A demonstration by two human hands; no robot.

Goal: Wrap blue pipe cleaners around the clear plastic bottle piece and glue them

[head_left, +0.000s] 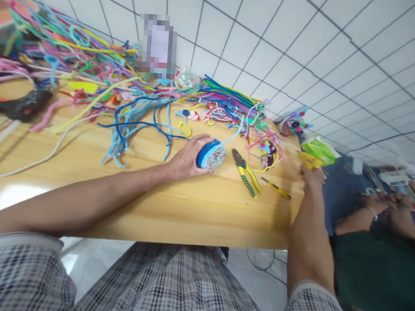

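Observation:
My left hand (189, 159) is wrapped round a round ball-like piece (212, 155) near the middle of the table. Dark and light blue strands cover its left part, and its right face looks mottled grey. One light blue strand sticks up from it. Out at the table's right edge, my right hand (312, 177) is closed on a yellow object (310, 160), blurred and hard to make out. Pliers with yellow and green handles (246, 173) lie between my hands, beside a thin yellow tool (276, 188).
Colourful pipe cleaners (83, 58) pile along the back left, with blue ones (125, 122) spread forward. A black glue gun (24, 104) and white cord lie left. Another person's hands (390, 206) are at the far right, near a green packet (319, 150).

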